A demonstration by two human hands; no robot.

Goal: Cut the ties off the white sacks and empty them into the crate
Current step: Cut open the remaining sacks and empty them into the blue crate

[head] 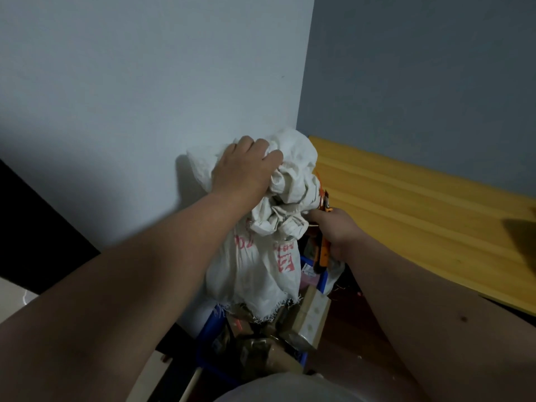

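A white cloth sack (pixel 255 265) with red print hangs over the blue crate (pixel 207 352), its frayed edge at the bottom. My left hand (pixel 246 166) grips the bunched cloth at the sack's top. My right hand (pixel 333 230) is at the sack's right side, closed on an orange and black cutter (pixel 324 248) whose tip points up against the gathered neck. The tie itself is not clearly visible. The crate holds several brown parcels and boxes (pixel 310 314).
A pale wall stands right behind the sack. A yellow wooden board (pixel 420 216) runs along the right wall. Dark wooden floor (pixel 348 338) lies beside the crate. A dark surface fills the far left.
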